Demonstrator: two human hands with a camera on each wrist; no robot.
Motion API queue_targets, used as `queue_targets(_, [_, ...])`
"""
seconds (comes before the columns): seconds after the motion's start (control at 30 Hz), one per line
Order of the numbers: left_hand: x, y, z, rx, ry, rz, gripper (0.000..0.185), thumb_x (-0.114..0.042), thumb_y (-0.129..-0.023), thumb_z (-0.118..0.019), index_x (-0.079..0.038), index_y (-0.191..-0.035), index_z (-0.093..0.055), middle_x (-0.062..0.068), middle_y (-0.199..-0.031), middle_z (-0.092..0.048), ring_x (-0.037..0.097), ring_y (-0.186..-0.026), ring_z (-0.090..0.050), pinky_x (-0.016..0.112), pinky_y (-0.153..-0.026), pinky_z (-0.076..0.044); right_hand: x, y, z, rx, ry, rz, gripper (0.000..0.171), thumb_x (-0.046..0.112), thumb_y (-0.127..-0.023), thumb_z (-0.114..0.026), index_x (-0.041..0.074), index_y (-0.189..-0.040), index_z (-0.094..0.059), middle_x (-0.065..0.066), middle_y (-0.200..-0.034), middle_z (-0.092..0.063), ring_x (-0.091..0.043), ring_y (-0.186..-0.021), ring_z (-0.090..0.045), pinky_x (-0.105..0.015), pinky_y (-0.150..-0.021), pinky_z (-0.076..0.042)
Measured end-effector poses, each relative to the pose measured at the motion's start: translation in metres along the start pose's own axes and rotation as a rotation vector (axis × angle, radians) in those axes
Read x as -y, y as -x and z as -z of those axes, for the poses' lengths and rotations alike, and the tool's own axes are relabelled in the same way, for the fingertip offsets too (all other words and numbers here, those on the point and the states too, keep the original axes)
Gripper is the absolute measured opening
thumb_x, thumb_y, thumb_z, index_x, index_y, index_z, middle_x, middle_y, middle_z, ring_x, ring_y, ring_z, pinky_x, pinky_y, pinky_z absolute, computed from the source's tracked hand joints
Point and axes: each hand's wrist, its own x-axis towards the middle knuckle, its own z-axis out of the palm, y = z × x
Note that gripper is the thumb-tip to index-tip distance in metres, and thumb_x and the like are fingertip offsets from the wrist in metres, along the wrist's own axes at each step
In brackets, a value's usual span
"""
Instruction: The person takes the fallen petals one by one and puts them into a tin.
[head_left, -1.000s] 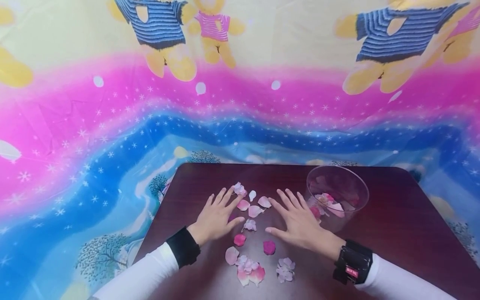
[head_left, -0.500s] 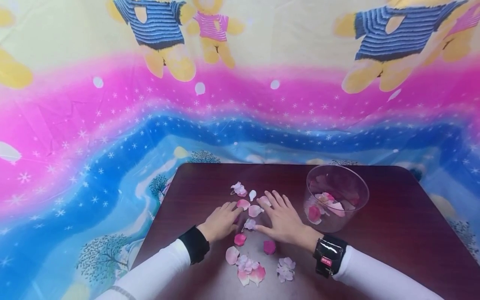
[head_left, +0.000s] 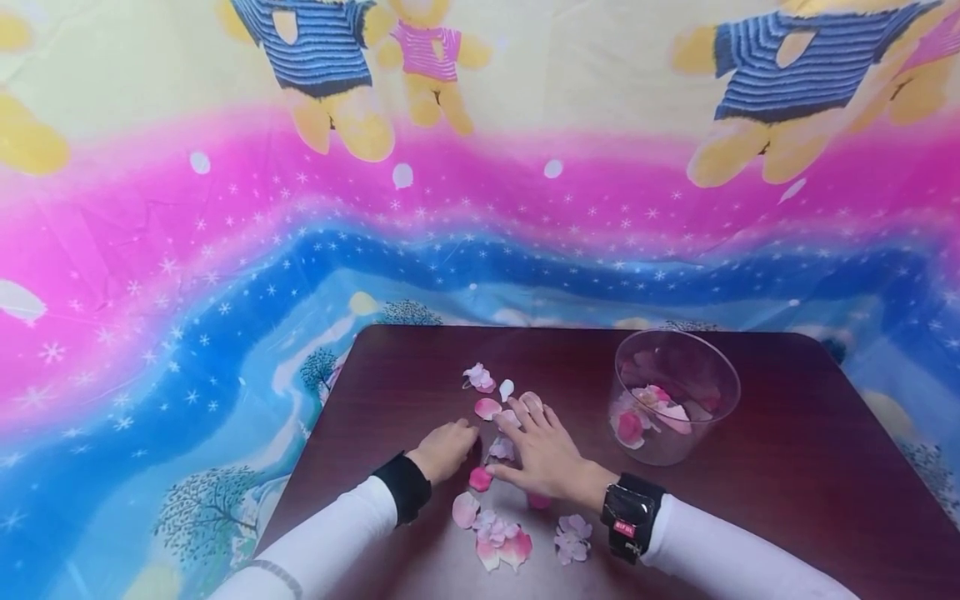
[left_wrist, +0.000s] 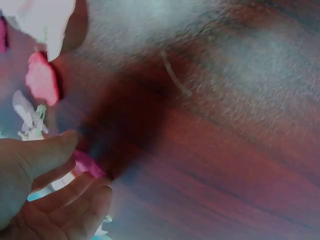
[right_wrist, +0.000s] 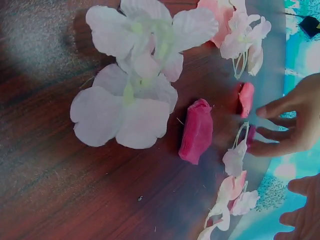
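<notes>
My left hand (head_left: 447, 450) rests on the dark tabletop (head_left: 787, 450) with its fingers curled in, the tips closing on a small dark pink petal (left_wrist: 87, 164); from the wrist view the thumb and fingers sit on either side of it, so this grip looks like a pinch. My right hand (head_left: 543, 454) lies flat just beside it, fingers spread over the scattered petals (head_left: 498, 450), touching the pale ones near its fingertips. A deep pink petal (head_left: 480, 478) lies between my two hands. More pale blossoms (head_left: 501, 537) lie nearer to me, with another cluster (head_left: 572, 537) by my right wrist. A clear round bowl (head_left: 675, 400) with petals inside stands well to the right of my right hand.
</notes>
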Motion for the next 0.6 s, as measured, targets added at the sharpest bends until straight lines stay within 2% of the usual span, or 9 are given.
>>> queue_targets(0.1, [-0.003, 0.001, -0.005, 0.008, -0.02, 0.012, 0.019, -0.005, -0.088, -0.076, -0.007, -0.105, -0.07, 0.011, -0.092, -0.067, 0.024, -0.085, -0.072, 0.034, -0.08, -0.062, 0.002, 0.0, 0.0, 0.0, -0.001, -0.007, 0.083, 0.073, -0.089, -0.054, 0.018, -0.15, -0.049, -0.02, -0.16, -0.039, -0.041, -0.152, -0.03, -0.063, -0.12, -0.029])
queue_targets(0.27, [-0.005, 0.001, -0.01, -0.003, -0.049, -0.007, 0.014, -0.004, -0.088, -0.076, -0.009, -0.1, -0.07, 0.009, -0.092, -0.071, 0.024, -0.088, -0.073, 0.034, -0.081, -0.062, 0.001, 0.0, 0.0, -0.002, -0.001, -0.005, 0.084, 0.074, -0.088, -0.054, 0.018, -0.15, -0.048, -0.019, -0.16, -0.039, -0.042, -0.152, -0.031, -0.064, -0.118, -0.03])
queue_targets(0.4, [-0.005, 0.002, -0.013, 0.011, -0.041, -0.013, 0.011, -0.006, -0.087, -0.078, -0.01, -0.094, -0.071, 0.008, -0.09, -0.073, 0.023, -0.088, -0.073, 0.034, -0.081, -0.062, 0.001, 0.001, -0.002, -0.005, -0.004, -0.002, 0.085, 0.073, -0.088, -0.056, 0.016, -0.15, -0.049, -0.018, -0.16, -0.039, -0.041, -0.152, -0.031, -0.063, -0.119, -0.03])
queue_targets(0.6, [-0.003, 0.003, -0.013, 0.02, -0.025, -0.014, 0.008, -0.007, -0.089, -0.076, -0.01, -0.093, -0.07, 0.008, -0.088, -0.073, 0.023, -0.086, -0.073, 0.034, -0.079, -0.062, 0.001, 0.003, -0.002, 0.01, -0.008, -0.007, 0.085, 0.074, -0.088, -0.055, 0.017, -0.151, -0.047, -0.017, -0.161, -0.039, -0.041, -0.152, -0.03, -0.064, -0.119, -0.03])
